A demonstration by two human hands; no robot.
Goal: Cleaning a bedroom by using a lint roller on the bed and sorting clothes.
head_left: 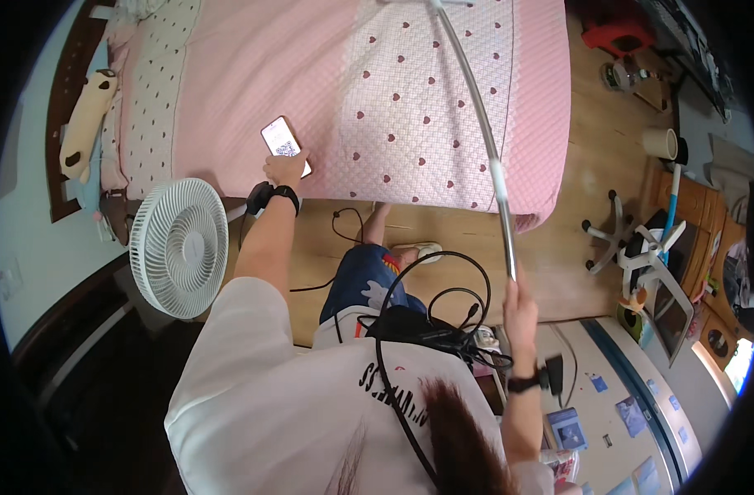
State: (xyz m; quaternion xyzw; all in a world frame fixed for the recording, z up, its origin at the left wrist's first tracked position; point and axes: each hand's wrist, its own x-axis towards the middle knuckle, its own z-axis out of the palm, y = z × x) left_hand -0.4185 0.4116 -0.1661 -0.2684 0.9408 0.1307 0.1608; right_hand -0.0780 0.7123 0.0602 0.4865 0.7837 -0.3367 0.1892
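Right hand [520, 318] closed round a metal pole [486, 136]; left hand [286, 167] over the lower end of a phone [279, 139] at the bed's near edge.
The right forearm points straight ahead, beside the black cables [474, 351] looped in front of the shirt; its fist wraps the pole's near end, short of the bed [253, 58]. The left arm reaches forward almost straight, palm down, fingers bent; whether they grip the phone I cannot tell. A white fan [181, 247] stands just left of that forearm, crowding that side. From the fist the pole slants away over the bed, inside its right edge. Beyond that edge, wooden floor [595, 157] gives room up to the wheeled chair [612, 231].
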